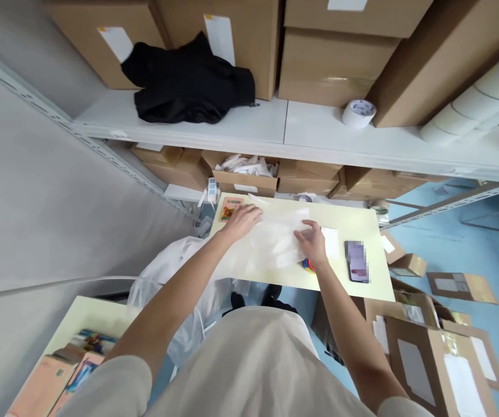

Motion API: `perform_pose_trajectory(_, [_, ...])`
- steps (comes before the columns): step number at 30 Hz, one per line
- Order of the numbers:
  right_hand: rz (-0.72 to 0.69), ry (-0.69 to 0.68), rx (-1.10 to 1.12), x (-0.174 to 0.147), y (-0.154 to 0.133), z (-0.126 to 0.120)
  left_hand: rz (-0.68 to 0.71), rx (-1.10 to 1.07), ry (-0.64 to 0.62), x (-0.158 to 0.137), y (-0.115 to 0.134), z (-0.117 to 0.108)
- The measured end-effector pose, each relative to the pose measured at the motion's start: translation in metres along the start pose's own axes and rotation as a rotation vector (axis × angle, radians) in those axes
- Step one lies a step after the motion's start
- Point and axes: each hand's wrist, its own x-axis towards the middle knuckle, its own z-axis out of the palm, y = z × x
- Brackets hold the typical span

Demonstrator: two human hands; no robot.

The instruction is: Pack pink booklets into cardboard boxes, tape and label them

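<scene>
A sheet of translucent plastic wrap [271,240] lies spread over the pale yellow table [366,226]. My left hand [243,221] rests on its upper left part, fingers stretched out and palm down. Near the right edge of the wrap is my right hand [312,242], with thumb and fingers apart and the fingertips touching the sheet. Just behind my left hand sits a small pink box [231,207] with a colourful picture. A round blue, red and yellow item [308,265] is partly hidden under my right hand.
A phone [356,260] and a white card [330,242] lie on the table's right side. More loose plastic wrap [175,260] hangs at the left. Above, a shelf [267,130] holds cartons, black cloth [193,81] and a tape roll [359,113]. Cardboard boxes [432,347] crowd the right floor.
</scene>
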Motion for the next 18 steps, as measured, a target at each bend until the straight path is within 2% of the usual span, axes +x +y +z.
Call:
perform_pose_trajectory(2, [0.109, 0.115, -0.089, 0.002, 0.015, 0.008, -0.032, 0.108, 0.15, 0.0, 0.008, 0.019])
perform_pose_trajectory(3, [0.145, 0.147, -0.117, 0.001, 0.023, 0.013, -0.016, 0.14, 0.162, -0.005, 0.01, 0.029])
perform_pose_trajectory(4, [0.165, 0.137, -0.139, -0.001, 0.032, 0.018, 0.014, 0.155, 0.122, -0.012, 0.01, 0.041])
perform_pose_trajectory(6, [0.201, 0.049, -0.186, -0.008, 0.051, 0.028, 0.076, 0.158, -0.086, -0.03, 0.006, 0.065])
perform_pose_trajectory(8, [0.221, -0.047, -0.246, -0.017, 0.068, 0.037, -0.014, 0.197, -0.23, -0.046, -0.004, 0.089])
perform_pose_trajectory(10, [0.173, -0.104, -0.309, -0.028, 0.079, 0.044, -0.16, 0.236, -0.304, -0.059, -0.019, 0.111])
perform_pose_trajectory(13, [-0.014, -0.121, -0.424, -0.049, 0.086, 0.051, -0.326, 0.245, -0.386, -0.069, -0.038, 0.136])
perform_pose_trajectory(16, [-0.193, -0.12, -0.473, -0.063, 0.084, 0.062, -0.473, 0.223, -0.486, -0.075, -0.048, 0.153])
perform_pose_trajectory(18, [-0.224, -0.168, -0.433, -0.063, 0.085, 0.076, -0.565, 0.194, -0.542, -0.079, -0.048, 0.16])
